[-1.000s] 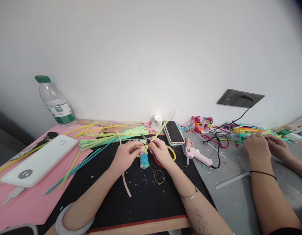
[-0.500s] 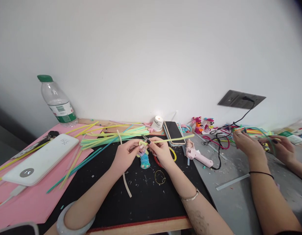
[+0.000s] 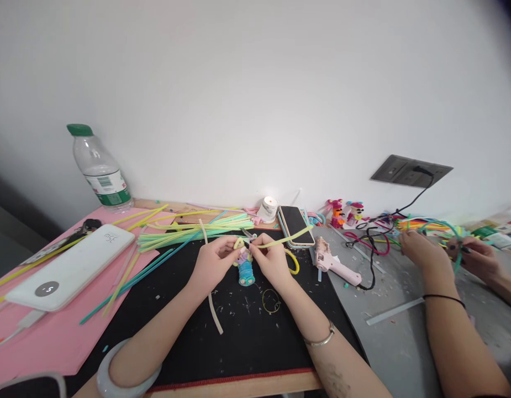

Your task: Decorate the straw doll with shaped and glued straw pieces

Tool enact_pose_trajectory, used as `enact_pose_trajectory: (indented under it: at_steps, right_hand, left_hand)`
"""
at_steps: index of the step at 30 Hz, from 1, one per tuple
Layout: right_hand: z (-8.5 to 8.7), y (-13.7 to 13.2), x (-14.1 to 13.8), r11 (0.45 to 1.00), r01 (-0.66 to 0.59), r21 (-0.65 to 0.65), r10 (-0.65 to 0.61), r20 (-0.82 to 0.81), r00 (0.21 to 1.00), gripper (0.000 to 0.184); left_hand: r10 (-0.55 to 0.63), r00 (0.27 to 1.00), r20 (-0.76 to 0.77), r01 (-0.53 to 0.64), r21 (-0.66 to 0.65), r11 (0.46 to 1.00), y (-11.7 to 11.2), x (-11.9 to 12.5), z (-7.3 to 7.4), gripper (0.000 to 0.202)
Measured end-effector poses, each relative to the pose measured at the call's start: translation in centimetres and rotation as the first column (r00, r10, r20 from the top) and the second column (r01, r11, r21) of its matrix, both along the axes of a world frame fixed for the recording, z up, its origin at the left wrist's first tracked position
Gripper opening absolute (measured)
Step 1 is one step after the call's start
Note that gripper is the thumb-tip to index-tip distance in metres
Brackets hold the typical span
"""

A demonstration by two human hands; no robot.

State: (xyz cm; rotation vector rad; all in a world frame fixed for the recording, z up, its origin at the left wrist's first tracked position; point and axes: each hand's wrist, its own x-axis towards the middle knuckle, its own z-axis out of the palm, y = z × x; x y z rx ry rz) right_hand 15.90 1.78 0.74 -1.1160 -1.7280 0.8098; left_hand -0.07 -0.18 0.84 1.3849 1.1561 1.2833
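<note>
My left hand (image 3: 220, 258) is closed in a pinch on the upper part of a small pipe-cleaner doll (image 3: 246, 272), blue below with some lilac above. A pale yellow-green pipe cleaner (image 3: 286, 239) makes a bent loop at the doll's top, and its free end sticks out to the right. My right hand (image 3: 272, 257) pinches this pipe cleaner close to the loop. Scissors (image 3: 295, 264) are partly hidden behind my right hand, with a yellow handle loop and metal blades showing. Whether the hand touches them I cannot tell.
Pipe cleaners (image 3: 189, 231) lie in a bundle behind my hands. A phone (image 3: 294, 224) and a pink glue gun (image 3: 336, 265) are to the right. A white power bank (image 3: 73, 268) and a bottle (image 3: 101, 171) stand left. Another person's hands (image 3: 429, 254) work at far right.
The yellow-green pipe cleaner's loop has become a pointed bend, and its free end reaches less far right. My right fingers have shifted slightly. The red scissor handle is now out of sight.
</note>
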Motion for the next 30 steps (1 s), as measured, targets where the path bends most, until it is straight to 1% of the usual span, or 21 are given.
enact_pose_trajectory:
  at_steps: [3, 5, 7, 9, 12, 14, 16, 18, 21, 22, 25, 27, 30]
  right_hand:
    - [0.43, -0.42, 0.03, 0.996, -0.055, 0.072, 0.049, 0.082, 0.995, 0.022]
    - [0.54, -0.55, 0.09, 0.995, -0.050, 0.081, 0.045, 0.062, 0.997, 0.020]
    - [0.38, -0.50, 0.11, 0.998, -0.013, 0.064, 0.014, -0.019, 1.000, 0.020]
    - [0.05, -0.33, 0.03, 1.000, -0.018, 0.020, 0.020, -0.140, 0.990, 0.022]
    - [-0.31, -0.16, -0.26, 0.993, -0.106, -0.060, 0.085, -0.285, 0.955, 0.025]
    - [-0.23, -0.23, -0.49, 0.980, -0.170, -0.105, 0.129, -0.320, 0.939, 0.025]
    - [0.06, -0.43, -0.68, 0.967, -0.218, -0.131, 0.166, -0.322, 0.932, 0.025]
    - [0.39, -0.64, -0.79, 0.960, -0.245, -0.133, 0.197, -0.299, 0.934, 0.025]
    - [0.63, -0.77, -0.75, 0.961, -0.249, -0.116, 0.217, -0.239, 0.947, 0.023]
    - [0.63, -0.76, -0.69, 0.966, -0.238, -0.102, 0.211, -0.221, 0.952, 0.022]
    - [0.51, -0.62, -0.47, 0.983, -0.183, -0.036, 0.176, -0.141, 0.974, 0.018]
    - [0.46, -0.57, -0.34, 0.987, -0.160, 0.014, 0.161, -0.070, 0.984, 0.018]
    - [0.53, -0.62, -0.24, 0.985, -0.156, 0.077, 0.154, 0.024, 0.988, 0.017]
  left_hand:
    - [0.032, 0.995, 0.090, -0.028, -0.053, 0.998, 0.15, -0.12, 0.42, 0.024]
    - [0.057, 0.987, 0.152, -0.046, -0.076, 0.996, 0.22, -0.18, 0.67, 0.025]
    - [0.076, 0.975, 0.208, -0.056, -0.101, 0.993, 0.27, -0.20, 0.79, 0.026]
    - [0.087, 0.957, 0.278, -0.052, -0.129, 0.990, 0.29, -0.16, 0.77, 0.028]
    - [0.082, 0.899, 0.430, -0.002, -0.183, 0.983, 0.32, -0.06, 0.64, 0.031]
    - [0.074, 0.856, 0.511, 0.044, -0.217, 0.975, 0.30, 0.01, 0.62, 0.029]
    - [0.071, 0.841, 0.537, 0.068, -0.235, 0.970, 0.23, 0.07, 0.65, 0.025]
    - [0.059, 0.851, 0.522, 0.070, -0.223, 0.972, 0.12, 0.07, 0.68, 0.022]
    - [0.036, 0.897, 0.440, 0.039, -0.159, 0.986, 0.03, -0.05, 0.65, 0.021]
    - [0.037, 0.921, 0.388, 0.018, -0.138, 0.990, 0.04, -0.13, 0.62, 0.023]
    - [0.083, 0.982, 0.170, -0.070, -0.083, 0.994, 0.17, -0.36, 0.54, 0.030]
    - [0.114, 0.992, 0.061, -0.111, -0.057, 0.992, 0.26, -0.47, 0.51, 0.030]
    - [0.122, 0.992, -0.013, -0.122, -0.039, 0.992, 0.26, -0.51, 0.49, 0.032]
